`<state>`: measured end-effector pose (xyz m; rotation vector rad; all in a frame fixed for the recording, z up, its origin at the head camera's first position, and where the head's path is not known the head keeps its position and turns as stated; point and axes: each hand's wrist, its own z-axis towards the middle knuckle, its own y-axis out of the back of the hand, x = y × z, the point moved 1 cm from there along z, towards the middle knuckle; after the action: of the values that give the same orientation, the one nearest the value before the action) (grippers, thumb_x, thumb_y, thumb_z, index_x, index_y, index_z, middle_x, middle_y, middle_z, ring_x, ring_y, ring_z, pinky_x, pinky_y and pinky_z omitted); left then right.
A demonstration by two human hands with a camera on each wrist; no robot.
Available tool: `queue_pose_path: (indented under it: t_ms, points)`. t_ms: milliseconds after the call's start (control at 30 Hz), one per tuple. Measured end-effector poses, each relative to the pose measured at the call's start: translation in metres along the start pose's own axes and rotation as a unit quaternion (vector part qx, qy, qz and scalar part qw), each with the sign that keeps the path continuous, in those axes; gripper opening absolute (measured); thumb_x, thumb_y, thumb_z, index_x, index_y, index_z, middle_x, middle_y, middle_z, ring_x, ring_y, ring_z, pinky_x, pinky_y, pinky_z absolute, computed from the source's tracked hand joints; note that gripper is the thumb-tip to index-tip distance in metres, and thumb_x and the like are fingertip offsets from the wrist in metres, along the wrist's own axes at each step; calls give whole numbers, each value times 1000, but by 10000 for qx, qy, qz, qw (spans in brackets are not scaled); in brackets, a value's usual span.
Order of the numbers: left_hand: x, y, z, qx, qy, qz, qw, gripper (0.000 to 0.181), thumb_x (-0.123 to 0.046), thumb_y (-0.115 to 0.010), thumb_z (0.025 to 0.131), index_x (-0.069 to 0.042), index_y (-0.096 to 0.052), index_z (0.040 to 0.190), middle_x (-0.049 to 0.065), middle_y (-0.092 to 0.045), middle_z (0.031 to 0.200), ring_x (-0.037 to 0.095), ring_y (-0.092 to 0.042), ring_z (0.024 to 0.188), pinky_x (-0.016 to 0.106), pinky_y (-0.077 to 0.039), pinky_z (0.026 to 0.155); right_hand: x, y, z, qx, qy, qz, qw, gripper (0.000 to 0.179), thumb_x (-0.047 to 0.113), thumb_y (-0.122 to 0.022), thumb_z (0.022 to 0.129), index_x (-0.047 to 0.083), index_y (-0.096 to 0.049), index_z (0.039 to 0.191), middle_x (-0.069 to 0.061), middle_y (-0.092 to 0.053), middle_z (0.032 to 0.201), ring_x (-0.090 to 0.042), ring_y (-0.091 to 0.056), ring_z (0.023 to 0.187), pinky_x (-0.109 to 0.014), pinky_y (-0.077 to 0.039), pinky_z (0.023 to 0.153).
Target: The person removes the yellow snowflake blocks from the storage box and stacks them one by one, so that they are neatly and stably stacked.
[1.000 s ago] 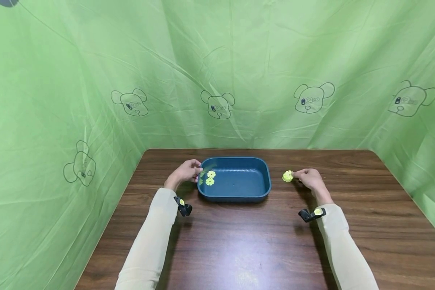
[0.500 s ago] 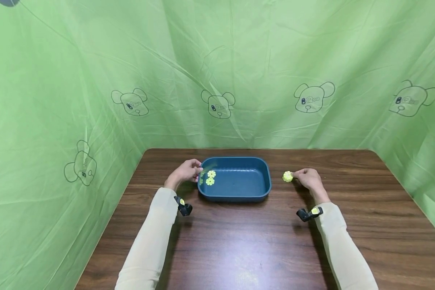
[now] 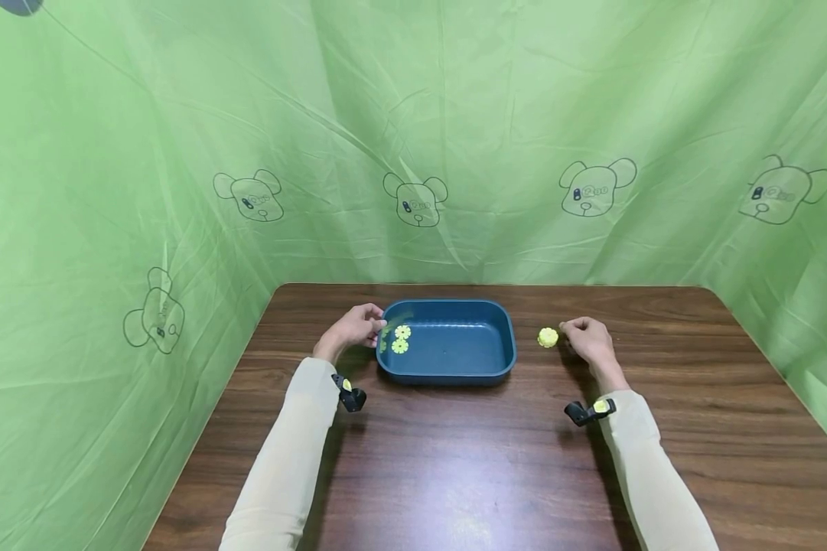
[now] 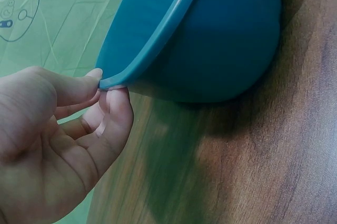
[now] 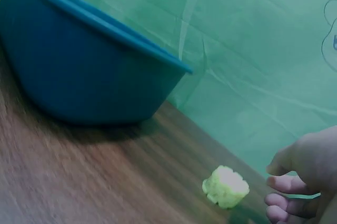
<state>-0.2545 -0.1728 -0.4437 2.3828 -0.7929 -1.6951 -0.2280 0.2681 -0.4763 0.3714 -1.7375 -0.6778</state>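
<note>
My left hand (image 3: 353,327) pinches the left rim of a dark blue rectangular basin (image 3: 447,348). In the left wrist view, the thumb lies on top of the rim and a finger is underneath. Two yellow flower-shaped pieces (image 3: 401,339) lie in the basin near its left end, with greenish reflections on the wall beside them. To the right of the basin, a short yellow-green piece with a scalloped edge (image 5: 226,187) stands on the table. My right hand (image 3: 588,340) is just right of this piece, apart from it, fingers loosely bent and holding nothing.
A brown wood-grain table (image 3: 447,459) carries everything. Green curtain (image 3: 496,138) with bear-head drawings hangs behind the table's far edge and along the sides. Each wrist wears a small black camera (image 3: 590,412).
My right thumb and finger have let go of the yellow-green scalloped piece and drawn slightly to the right. The left hand and the basin have stayed put.
</note>
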Motion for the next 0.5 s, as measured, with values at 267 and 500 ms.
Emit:
queue_pose_path:
  t_ms: [267, 500]
  points:
    - [1, 1, 2, 7, 15, -31, 10000, 32, -13, -49, 100, 1, -44, 128, 17, -50, 98, 16, -53, 67, 35, -55, 71, 18, -3, -4, -406, 383, 78, 9984, 34, 32, -54, 95, 4, -60, 112, -18, -60, 118, -31, -51, 108, -34, -39, 86]
    - [-1, 1, 1, -31, 34, -36, 10000, 28, -12, -49, 100, 0, -45, 125, 12, -49, 93, 16, -54, 67, 35, -55, 71, 38, -9, -7, -436, 788, 135, 9958, 29, 28, -56, 94, 4, -62, 109, -15, -62, 106, -27, -53, 98, -29, -38, 78]
